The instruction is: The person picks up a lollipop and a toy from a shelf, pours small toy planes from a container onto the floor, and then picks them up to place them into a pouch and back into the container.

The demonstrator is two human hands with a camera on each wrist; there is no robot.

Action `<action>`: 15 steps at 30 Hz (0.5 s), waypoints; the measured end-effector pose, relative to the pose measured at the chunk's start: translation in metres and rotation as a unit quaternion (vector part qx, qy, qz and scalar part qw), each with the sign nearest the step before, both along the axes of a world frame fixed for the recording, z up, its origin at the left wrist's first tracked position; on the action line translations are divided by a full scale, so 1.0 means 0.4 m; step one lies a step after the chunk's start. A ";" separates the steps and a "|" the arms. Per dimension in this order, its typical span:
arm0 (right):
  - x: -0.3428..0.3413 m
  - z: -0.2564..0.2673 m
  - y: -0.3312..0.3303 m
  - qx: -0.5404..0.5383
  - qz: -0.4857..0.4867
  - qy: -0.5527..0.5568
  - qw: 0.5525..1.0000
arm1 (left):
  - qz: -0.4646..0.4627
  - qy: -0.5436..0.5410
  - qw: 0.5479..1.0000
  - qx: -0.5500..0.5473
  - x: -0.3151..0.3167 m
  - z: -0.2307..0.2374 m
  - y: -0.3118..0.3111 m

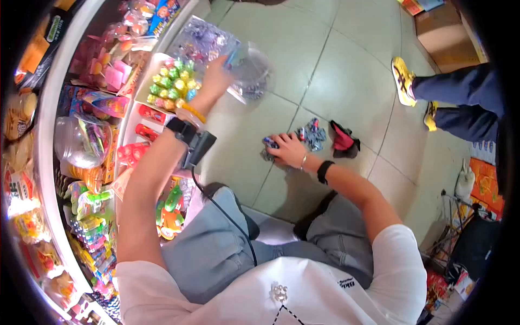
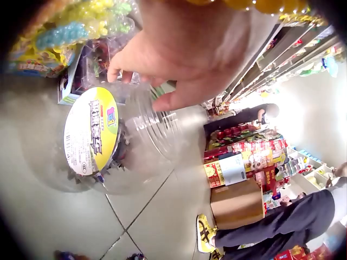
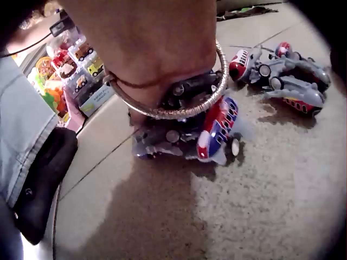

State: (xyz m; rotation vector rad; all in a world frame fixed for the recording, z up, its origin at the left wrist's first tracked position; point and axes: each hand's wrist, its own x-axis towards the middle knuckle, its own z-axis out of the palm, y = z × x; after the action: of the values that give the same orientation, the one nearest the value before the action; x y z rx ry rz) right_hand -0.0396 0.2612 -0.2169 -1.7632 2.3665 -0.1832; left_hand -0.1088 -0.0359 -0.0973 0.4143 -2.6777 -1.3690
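My left hand (image 1: 216,78) grips a clear plastic jar (image 1: 254,67) by its threaded mouth, held tipped beside the shelf. In the left wrist view, a yellow and white label (image 2: 92,130) shows on the jar, with dark small pieces inside it, and my thumb lies at the ridged rim. On the floor my right hand (image 1: 291,150) holds grey toy airplanes (image 1: 269,142), one with a red and blue body (image 3: 219,127); its fingertips are hidden in the right wrist view. More toy airplanes (image 3: 295,81) lie in a small pile just beyond this hand.
A black and pink cloth item (image 1: 345,140) lies on the tiles right of the pile. Along the left runs a shelf (image 1: 46,124) crowded with candy and toys, including a box of beaded toys (image 1: 173,84). Another person's yellow shoe (image 1: 402,81) stands at the right.
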 end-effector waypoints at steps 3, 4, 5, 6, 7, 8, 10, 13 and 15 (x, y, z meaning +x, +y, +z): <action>-0.003 0.013 -0.009 0.023 -0.002 -0.012 1.000 | -0.024 -0.071 0.997 0.014 0.002 0.041 0.007; -0.004 0.012 -0.014 0.014 -0.026 -0.061 0.998 | -0.005 -0.045 0.999 0.000 -0.001 0.013 0.001; -0.004 0.015 -0.014 0.019 -0.044 -0.085 0.995 | -0.010 -0.053 0.999 -0.002 -0.005 -0.012 -0.006; 0.001 0.018 -0.015 0.021 -0.061 -0.110 0.992 | -0.012 -0.061 0.998 -0.006 -0.008 -0.006 -0.005; 0.003 0.020 -0.027 0.023 -0.073 -0.136 0.988 | -0.011 -0.070 0.997 -0.011 -0.005 -0.007 -0.011; 0.006 0.020 -0.035 0.034 -0.074 -0.140 0.987 | 0.007 -0.035 0.999 -0.031 0.000 -0.050 -0.017; 0.010 0.012 -0.036 0.021 -0.048 -0.160 0.986 | 0.005 0.006 0.999 -0.051 0.026 -0.073 -0.030; -0.044 0.038 -0.023 -0.019 -0.063 -0.171 0.983 | 0.000 0.072 0.995 -0.064 -0.013 -0.021 -0.034; -0.084 0.124 -0.034 -0.046 -0.231 -0.388 0.891 | 0.037 0.107 0.994 0.004 -0.007 -0.011 -0.080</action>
State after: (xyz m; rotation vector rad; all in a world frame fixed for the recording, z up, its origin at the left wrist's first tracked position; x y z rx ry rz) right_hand -0.0732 0.2476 -0.1672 -0.8428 2.0948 -0.8906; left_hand -0.1114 -0.0679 -0.1017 0.3433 -2.4603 -1.3220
